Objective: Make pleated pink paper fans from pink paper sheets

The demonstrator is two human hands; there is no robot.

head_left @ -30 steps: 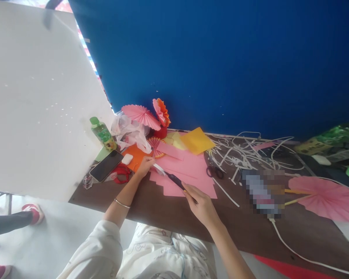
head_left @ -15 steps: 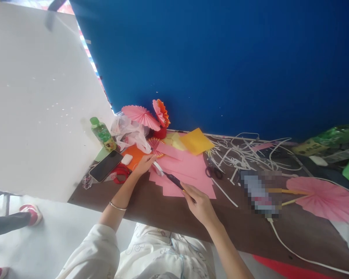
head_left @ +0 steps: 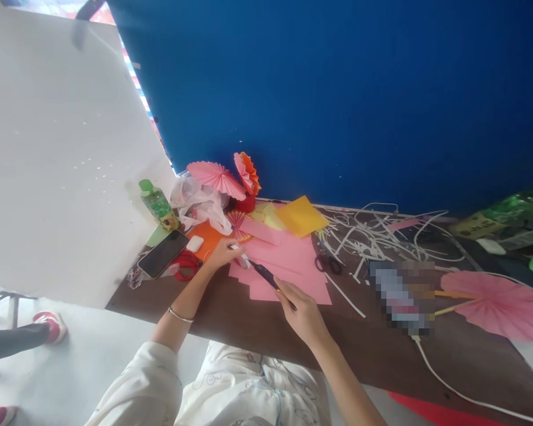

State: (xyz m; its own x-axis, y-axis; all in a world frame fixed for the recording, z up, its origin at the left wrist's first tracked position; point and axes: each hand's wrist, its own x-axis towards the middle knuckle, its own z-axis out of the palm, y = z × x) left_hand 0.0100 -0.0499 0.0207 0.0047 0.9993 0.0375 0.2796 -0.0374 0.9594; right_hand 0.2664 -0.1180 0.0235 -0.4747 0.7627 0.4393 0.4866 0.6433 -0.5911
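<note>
My right hand [head_left: 299,305] is wrapped around a slim black tool with yellow on its handle [head_left: 265,275], which slants up to the left over the pink paper sheets [head_left: 288,278]. At the tool's far end is a narrow white strip [head_left: 241,257]; whether it belongs to the tool is too small to tell. My left hand [head_left: 223,253] has its fingers pinched together at the strip's upper end. Beside it lie an orange sheet [head_left: 204,235] and a small folded paper fan [head_left: 238,223]. Dark-handled scissors [head_left: 328,264] rest at the right edge of the pink sheets.
Left of my hands are a phone [head_left: 163,254], a white case [head_left: 195,244], red-handled scissors [head_left: 188,265] and a green-capped bottle [head_left: 159,204]. White paper strips [head_left: 373,234] tangle at the back right. A blurred device [head_left: 400,299] with a cable and a pink fan [head_left: 493,305] are farther right.
My left hand has shifted slightly down, its fingertips still at the white strip. The tool in my right hand has barely moved. The whole view has slid a little.
</note>
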